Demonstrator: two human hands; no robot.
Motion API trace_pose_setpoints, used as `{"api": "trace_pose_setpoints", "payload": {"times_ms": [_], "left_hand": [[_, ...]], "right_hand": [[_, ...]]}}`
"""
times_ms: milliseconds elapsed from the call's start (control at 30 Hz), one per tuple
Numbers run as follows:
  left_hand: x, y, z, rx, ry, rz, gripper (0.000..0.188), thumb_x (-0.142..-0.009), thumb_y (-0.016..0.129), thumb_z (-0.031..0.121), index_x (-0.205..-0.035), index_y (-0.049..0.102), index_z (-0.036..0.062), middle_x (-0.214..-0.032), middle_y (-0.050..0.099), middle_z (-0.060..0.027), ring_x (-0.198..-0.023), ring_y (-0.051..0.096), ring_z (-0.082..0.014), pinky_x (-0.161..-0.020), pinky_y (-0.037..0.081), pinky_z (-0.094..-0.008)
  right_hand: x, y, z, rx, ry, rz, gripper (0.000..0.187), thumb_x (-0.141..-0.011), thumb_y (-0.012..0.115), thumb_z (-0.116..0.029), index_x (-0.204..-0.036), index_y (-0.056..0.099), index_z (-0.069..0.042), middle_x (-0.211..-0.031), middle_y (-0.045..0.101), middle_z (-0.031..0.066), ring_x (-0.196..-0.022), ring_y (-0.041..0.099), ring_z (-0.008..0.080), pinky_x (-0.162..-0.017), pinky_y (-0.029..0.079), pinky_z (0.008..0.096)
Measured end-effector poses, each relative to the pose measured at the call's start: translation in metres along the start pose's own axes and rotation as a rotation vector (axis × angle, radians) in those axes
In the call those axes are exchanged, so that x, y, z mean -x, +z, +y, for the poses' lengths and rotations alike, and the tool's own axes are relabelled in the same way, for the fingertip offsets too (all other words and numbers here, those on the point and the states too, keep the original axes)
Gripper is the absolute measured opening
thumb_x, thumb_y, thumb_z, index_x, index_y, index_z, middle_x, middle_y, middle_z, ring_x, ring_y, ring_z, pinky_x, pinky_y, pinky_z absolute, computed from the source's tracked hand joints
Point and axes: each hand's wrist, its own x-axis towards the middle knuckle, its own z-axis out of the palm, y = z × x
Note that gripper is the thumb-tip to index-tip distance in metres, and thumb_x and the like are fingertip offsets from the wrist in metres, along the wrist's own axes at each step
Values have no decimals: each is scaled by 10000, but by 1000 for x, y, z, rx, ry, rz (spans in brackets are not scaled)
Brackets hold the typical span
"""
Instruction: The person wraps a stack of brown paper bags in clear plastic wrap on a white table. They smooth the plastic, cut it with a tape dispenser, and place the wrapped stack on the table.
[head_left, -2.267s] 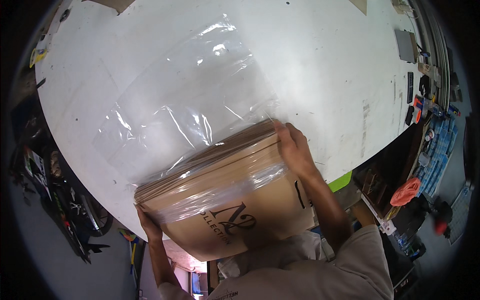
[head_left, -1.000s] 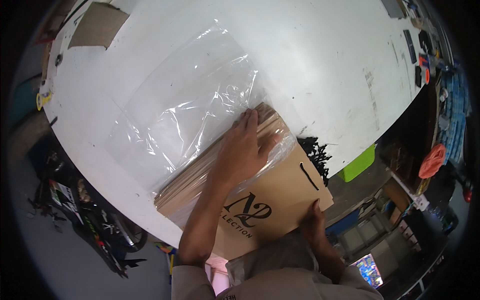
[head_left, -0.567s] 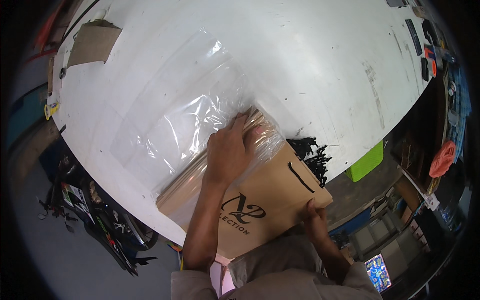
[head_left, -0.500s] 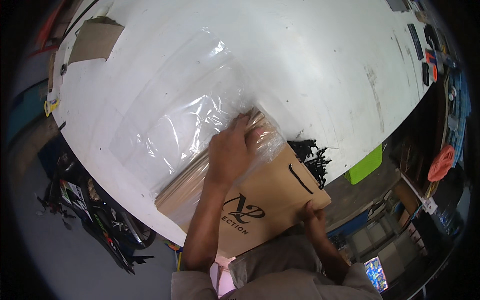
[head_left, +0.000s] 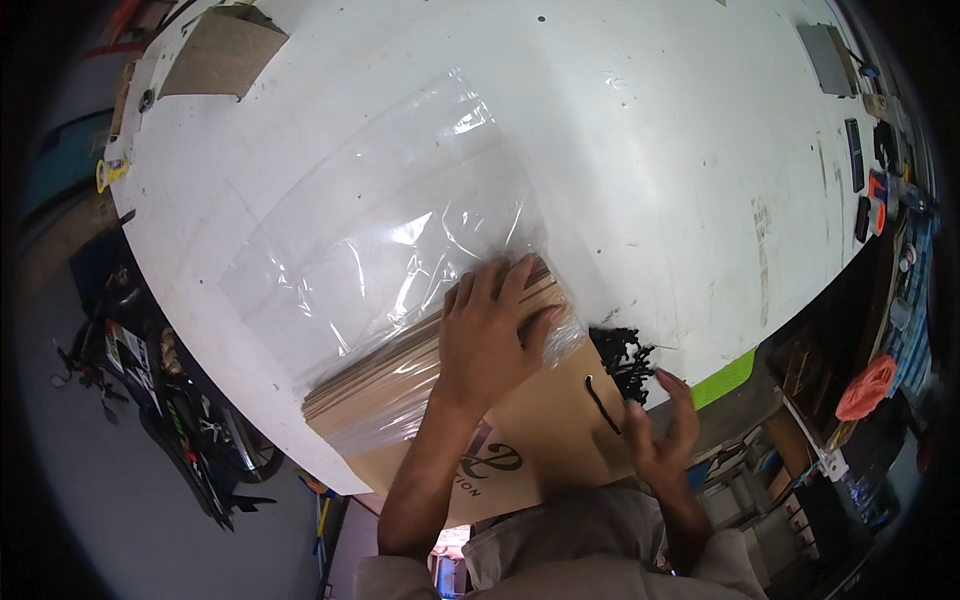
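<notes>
Stack of brown paper bags (head_left: 560,430) lies under your left hand (head_left: 487,330), partly on the table, with its near end coming toward your body. Half a second ago your right hand (head_left: 667,440) had its thumb on the bags near the side edge; now it has come off and stands beside this edge, thumb and fingers apart, holding nothing that I can see. It is close to the bunch of black cords (head_left: 625,360); whether it touches them I cannot tell. Your left fingers, which were more curled, are now spread over the far edge of the stack, with thumb apart. So it seems that this hand alone steadies the bags.

Ahead of your left hand, clear plastic (head_left: 370,230) is spread flat, and its shiny part covers a strip of the front bag. The white table (head_left: 680,180) has some dark marks to the right of your grip. Far ahead to the left is a piece of cardboard (head_left: 222,52); far to the right, a long black object (head_left: 853,155). Beyond the table, a bike (head_left: 170,410) is at your left, and a red bundle (head_left: 866,388) at your right.
</notes>
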Motion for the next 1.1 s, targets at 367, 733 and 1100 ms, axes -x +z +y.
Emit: {"api": "trace_pose_setpoints", "payload": {"times_ms": [367,733,1100], "left_hand": [[-2,14,3,28,2,38,486,-887,743,213,-1337,628,71,-1294,638,-243,-1164,638,-434,-965,538,-468],[-24,0,17,70,-195,-71,414,-781,856,265,-1101,699,54,-1043,702,-157,-940,687,-387,-793,565,-452],[-59,-28,-2,18,136,-329,396,-760,857,294,-1094,735,120,-1260,566,-139,-1133,555,-323,-950,478,-435]], "right_hand": [[-36,47,-19,-94,101,-207,585,-960,653,-243,-1406,499,103,-1371,543,337,-1227,556,506,-1041,462,506],[-53,48,-16,-67,27,-188,517,-874,704,-217,-1317,611,32,-1244,625,261,-1100,578,446,-978,474,502],[-56,49,-13,-41,-5,-186,494,-885,708,-258,-1263,640,54,-1170,654,264,-1040,590,442,-937,490,481]]}}
